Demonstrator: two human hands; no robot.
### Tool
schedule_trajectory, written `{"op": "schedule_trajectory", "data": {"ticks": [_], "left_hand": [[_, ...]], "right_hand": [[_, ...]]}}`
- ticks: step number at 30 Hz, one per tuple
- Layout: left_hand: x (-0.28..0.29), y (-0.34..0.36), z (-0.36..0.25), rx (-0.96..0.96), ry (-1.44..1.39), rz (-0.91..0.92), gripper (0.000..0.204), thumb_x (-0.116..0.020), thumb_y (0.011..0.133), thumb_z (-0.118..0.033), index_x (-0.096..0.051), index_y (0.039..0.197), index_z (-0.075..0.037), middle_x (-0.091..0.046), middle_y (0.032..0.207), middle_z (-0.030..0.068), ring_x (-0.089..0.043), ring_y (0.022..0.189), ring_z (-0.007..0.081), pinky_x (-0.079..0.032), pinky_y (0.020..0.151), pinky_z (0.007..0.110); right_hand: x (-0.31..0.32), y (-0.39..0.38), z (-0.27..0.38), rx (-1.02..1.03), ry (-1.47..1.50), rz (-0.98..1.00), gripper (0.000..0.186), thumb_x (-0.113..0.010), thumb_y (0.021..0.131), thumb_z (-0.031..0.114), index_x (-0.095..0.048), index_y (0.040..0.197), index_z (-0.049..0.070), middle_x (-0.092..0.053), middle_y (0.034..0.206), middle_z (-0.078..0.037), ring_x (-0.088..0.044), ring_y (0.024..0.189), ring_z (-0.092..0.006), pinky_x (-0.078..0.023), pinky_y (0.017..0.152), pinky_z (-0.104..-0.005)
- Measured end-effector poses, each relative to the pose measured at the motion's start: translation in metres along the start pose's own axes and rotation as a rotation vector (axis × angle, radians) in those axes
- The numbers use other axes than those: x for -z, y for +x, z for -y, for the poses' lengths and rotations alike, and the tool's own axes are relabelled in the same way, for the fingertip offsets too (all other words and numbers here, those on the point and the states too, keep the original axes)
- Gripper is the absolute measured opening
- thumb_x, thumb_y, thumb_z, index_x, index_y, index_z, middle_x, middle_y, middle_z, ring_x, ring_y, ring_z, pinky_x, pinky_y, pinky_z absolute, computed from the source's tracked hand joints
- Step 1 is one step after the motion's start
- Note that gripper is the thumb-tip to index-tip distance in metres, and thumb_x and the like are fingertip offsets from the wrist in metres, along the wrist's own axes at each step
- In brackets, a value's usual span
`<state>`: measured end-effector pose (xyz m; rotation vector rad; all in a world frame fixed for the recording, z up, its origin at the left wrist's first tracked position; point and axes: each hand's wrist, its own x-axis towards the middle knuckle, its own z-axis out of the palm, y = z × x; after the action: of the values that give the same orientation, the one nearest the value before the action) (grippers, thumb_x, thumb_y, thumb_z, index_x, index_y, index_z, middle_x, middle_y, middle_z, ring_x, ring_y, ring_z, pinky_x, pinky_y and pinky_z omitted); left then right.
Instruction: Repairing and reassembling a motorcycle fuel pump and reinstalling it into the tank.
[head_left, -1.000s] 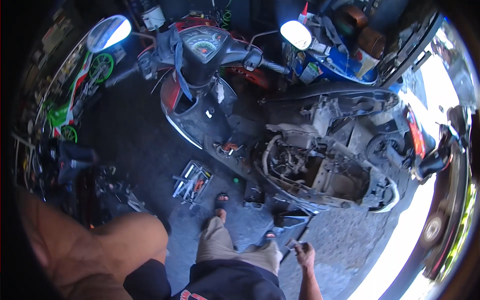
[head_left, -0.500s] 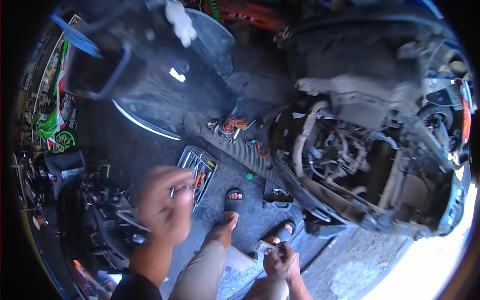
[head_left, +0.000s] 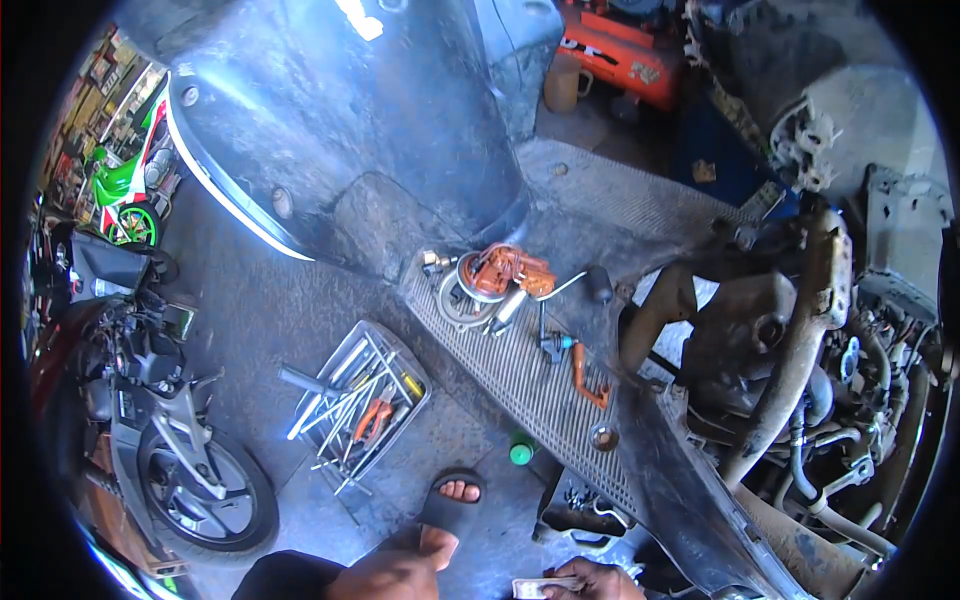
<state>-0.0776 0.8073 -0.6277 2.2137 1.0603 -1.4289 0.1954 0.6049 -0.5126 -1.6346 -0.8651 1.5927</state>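
My right hand point(head_left: 595, 582) grips a small flat pale object point(head_left: 535, 587) at the bottom edge. My left arm point(head_left: 365, 582) enters low beside my sandalled foot point(head_left: 455, 500); its fingers are not clear. Above my hands, the scooter's ribbed footboard point(head_left: 480, 355) carries an orange part with metal rings point(head_left: 505, 270) and an orange bent piece point(head_left: 590, 385). Left of the footboard, a plastic tray of tools point(head_left: 355, 450) with screwdrivers and orange-handled pliers lies on the floor. A dark open case point(head_left: 570, 525) and a small green round item point(head_left: 520, 452) are near the right hand.
The scooter's front panel point(head_left: 350, 120) fills the upper middle; its stripped frame point(head_left: 830, 340) with exposed hoses is at right. A parked motorbike point(head_left: 190, 480) and a green bike point(head_left: 125, 180) stand at left. A red machine point(head_left: 620, 60) sits at the back.
My view has moved down and closer to the footboard. My left hand, raised over the tool tray half a second ago, has dropped to the bottom edge. My right hand still holds the pale object.
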Motion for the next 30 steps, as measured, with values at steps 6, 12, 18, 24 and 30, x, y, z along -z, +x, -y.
{"op": "schedule_trajectory", "data": {"ticks": [6,12,18,24,30], "left_hand": [[0.026,-0.001,-0.003,0.002,-0.341,-0.314,0.046,-0.05,0.102,-0.033,-0.055,0.138,-0.005,-0.067,0.124,0.012,-0.063,0.115,0.0216,-0.049,0.096,0.03],[0.04,-0.027,0.032,-0.03,-0.612,-0.586,0.044,-0.052,0.102,-0.03,-0.057,0.136,-0.003,-0.066,0.126,0.0146,-0.063,0.115,0.0247,-0.049,0.098,0.032],[0.042,-0.052,0.067,-0.189,-0.799,-0.709,0.042,-0.053,0.101,-0.027,-0.058,0.134,-0.002,-0.065,0.128,0.0173,-0.063,0.116,0.0278,-0.049,0.099,0.034],[0.072,-0.059,0.061,-0.502,-0.792,-0.619,0.04,-0.055,0.101,-0.024,-0.06,0.132,0.0,-0.064,0.13,0.0199,-0.063,0.117,0.0308,-0.049,0.1,0.036],[0.159,-0.154,0.054,-1.038,-0.605,-0.676,0.038,-0.068,0.087,-0.007,-0.064,0.123,0.001,-0.067,0.119,0.0177,-0.065,0.11,0.0295,-0.05,0.097,0.036]], "right_hand": [[-0.005,-0.006,0.019,0.062,-0.308,-0.116,0.028,-0.067,0.092,0.018,-0.06,0.115,0.003,-0.073,0.09,-0.017,-0.073,0.082,-0.0302,-0.056,0.075,-0.041],[-0.037,-0.036,0.073,-0.017,-0.295,-0.255,0.024,-0.073,0.088,0.014,-0.061,0.106,0.001,-0.073,0.092,-0.021,-0.074,0.085,-0.0332,-0.057,0.07,-0.0409],[-0.063,-0.064,0.086,0.012,-0.527,-0.44,0.024,-0.071,0.087,0.014,-0.061,0.104,0.001,-0.07,0.089,-0.024,-0.069,0.082,-0.0432,-0.055,0.066,-0.047],[-0.082,-0.066,0.066,0.178,-0.737,-0.411,0.027,-0.067,0.094,0.031,-0.063,0.107,0.008,-0.07,0.081,-0.018,-0.07,0.077,-0.0395,-0.055,0.067,-0.0495],[-0.146,-0.09,0.079,0.141,-0.831,-0.32,0.024,-0.062,0.092,0.026,-0.062,0.106,0.006,-0.069,0.076,-0.019,-0.07,0.074,-0.0413,-0.054,0.063,-0.0523]]}}
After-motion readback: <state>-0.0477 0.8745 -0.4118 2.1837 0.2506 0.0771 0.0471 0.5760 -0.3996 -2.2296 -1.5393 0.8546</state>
